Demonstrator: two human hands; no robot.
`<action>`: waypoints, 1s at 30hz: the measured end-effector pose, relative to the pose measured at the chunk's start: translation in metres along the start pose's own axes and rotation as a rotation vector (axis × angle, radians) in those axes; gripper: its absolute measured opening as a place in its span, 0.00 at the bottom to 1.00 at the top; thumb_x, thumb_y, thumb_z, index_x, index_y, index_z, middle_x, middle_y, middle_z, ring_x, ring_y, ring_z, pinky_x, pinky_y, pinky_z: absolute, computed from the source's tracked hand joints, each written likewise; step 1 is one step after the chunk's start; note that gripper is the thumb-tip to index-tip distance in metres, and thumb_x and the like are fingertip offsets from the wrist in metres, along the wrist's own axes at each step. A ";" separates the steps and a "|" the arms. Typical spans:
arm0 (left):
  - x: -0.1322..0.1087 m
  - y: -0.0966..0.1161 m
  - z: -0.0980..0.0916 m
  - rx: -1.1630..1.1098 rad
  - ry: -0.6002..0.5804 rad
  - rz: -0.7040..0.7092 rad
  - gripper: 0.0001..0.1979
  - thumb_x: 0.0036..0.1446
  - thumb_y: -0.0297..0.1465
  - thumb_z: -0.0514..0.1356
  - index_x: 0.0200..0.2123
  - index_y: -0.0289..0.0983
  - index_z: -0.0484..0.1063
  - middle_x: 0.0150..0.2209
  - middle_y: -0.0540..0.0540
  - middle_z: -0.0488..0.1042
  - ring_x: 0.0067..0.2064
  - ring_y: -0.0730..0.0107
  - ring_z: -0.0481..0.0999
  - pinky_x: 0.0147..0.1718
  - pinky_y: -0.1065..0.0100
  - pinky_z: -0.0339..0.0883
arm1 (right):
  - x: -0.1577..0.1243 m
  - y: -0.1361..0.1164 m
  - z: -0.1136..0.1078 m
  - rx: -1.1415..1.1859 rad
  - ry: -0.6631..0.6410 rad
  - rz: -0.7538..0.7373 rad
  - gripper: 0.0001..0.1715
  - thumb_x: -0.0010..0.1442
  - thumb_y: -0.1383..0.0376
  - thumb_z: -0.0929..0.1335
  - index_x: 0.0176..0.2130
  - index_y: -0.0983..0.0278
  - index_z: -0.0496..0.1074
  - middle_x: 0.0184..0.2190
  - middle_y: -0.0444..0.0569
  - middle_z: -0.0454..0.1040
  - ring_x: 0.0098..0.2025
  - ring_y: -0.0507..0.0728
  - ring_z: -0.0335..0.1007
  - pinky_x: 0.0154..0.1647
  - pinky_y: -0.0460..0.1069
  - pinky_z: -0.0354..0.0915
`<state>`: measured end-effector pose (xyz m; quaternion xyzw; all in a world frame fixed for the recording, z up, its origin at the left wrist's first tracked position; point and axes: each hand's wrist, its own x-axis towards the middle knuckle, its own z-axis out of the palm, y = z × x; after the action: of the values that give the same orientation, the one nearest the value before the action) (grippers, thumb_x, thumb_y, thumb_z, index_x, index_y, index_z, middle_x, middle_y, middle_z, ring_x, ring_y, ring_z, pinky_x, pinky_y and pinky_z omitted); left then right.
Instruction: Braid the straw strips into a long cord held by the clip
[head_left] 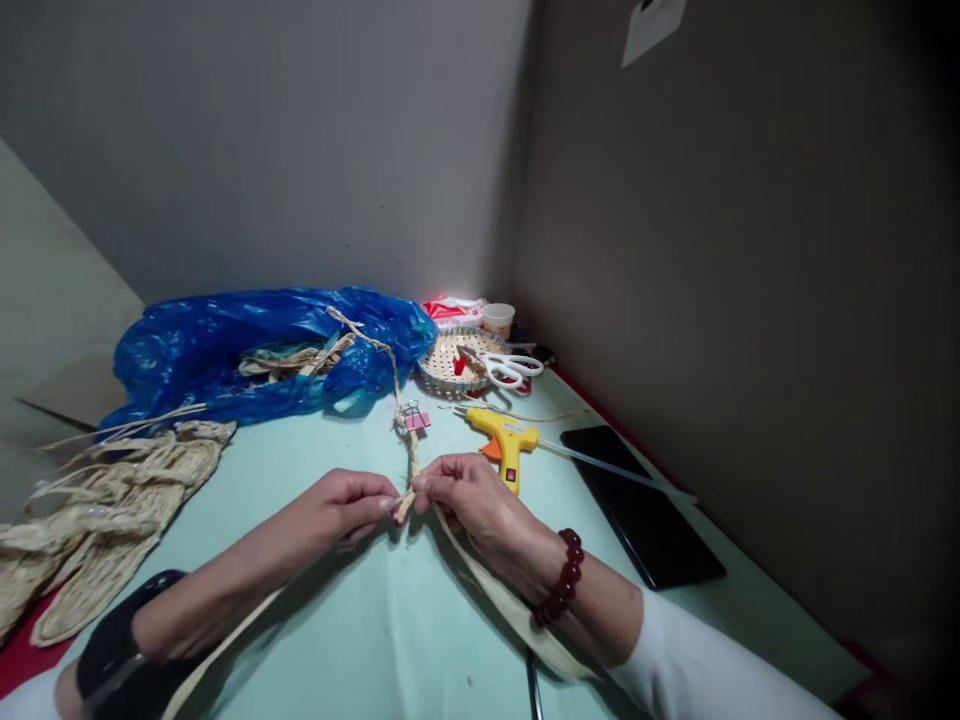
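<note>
A pale braid of flat plant-fibre strands (414,458) runs from the far side of the table toward me, with a pink binder clip (417,421) clamped on it. At its near end my left hand (352,505) pinches a strand from the left. My right hand (465,492), with a dark red bead bracelet at the wrist, pinches the braid from the right. One long strand (480,580) trails under my right forearm, and another strand (225,640) passes below my left forearm. The fingertips nearly meet; exactly which strands each holds is partly hidden.
A yellow glue gun (508,440) lies right of the braid, beside a black tablet-like slab (652,520). Behind are white-handled scissors (514,368) on a woven basket (435,385), a paper cup (498,318) and a blue plastic bag (195,340). Woven straw pieces (157,500) lie left.
</note>
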<state>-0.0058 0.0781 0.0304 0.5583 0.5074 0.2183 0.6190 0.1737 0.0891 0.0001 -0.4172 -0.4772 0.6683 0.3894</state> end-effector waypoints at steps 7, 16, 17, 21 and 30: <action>0.009 0.002 0.027 -0.241 0.022 0.023 0.10 0.54 0.35 0.62 0.28 0.33 0.70 0.25 0.50 0.69 0.25 0.75 0.66 0.26 0.72 0.59 | -0.003 0.000 0.002 -0.061 0.004 -0.043 0.10 0.52 0.72 0.64 0.21 0.67 0.69 0.15 0.41 0.67 0.18 0.48 0.56 0.24 0.44 0.53; 0.017 -0.022 0.037 -0.226 0.157 0.017 0.10 0.59 0.35 0.57 0.30 0.35 0.65 0.20 0.57 0.59 0.19 0.82 0.47 0.18 0.72 0.37 | -0.021 -0.001 -0.004 -0.735 -0.013 -0.251 0.10 0.62 0.73 0.59 0.34 0.65 0.67 0.32 0.49 0.75 0.34 0.54 0.67 0.35 0.47 0.59; 0.017 -0.022 0.038 -0.212 0.166 0.007 0.09 0.59 0.35 0.56 0.30 0.35 0.65 0.19 0.57 0.59 0.18 0.82 0.48 0.18 0.73 0.37 | -0.023 -0.003 -0.003 -0.808 -0.019 -0.250 0.09 0.63 0.73 0.59 0.35 0.65 0.66 0.32 0.50 0.74 0.33 0.54 0.66 0.34 0.47 0.58; 0.018 -0.021 0.039 -0.172 0.215 -0.049 0.07 0.56 0.33 0.57 0.29 0.36 0.65 0.16 0.59 0.59 0.17 0.81 0.48 0.17 0.73 0.39 | -0.026 -0.009 0.000 -1.160 -0.038 -0.166 0.09 0.60 0.75 0.60 0.35 0.65 0.66 0.29 0.51 0.71 0.27 0.55 0.61 0.28 0.49 0.51; 0.019 -0.020 0.038 0.124 0.252 0.039 0.10 0.52 0.33 0.54 0.20 0.39 0.62 0.20 0.53 0.66 0.25 0.72 0.64 0.28 0.70 0.57 | -0.025 0.001 0.003 -1.547 0.017 -0.502 0.05 0.57 0.75 0.65 0.33 0.65 0.67 0.28 0.49 0.70 0.33 0.58 0.61 0.31 0.52 0.51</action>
<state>0.0286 0.0700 -0.0006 0.5734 0.5827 0.2668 0.5104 0.1798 0.0652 0.0044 -0.4539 -0.8802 0.0388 0.1330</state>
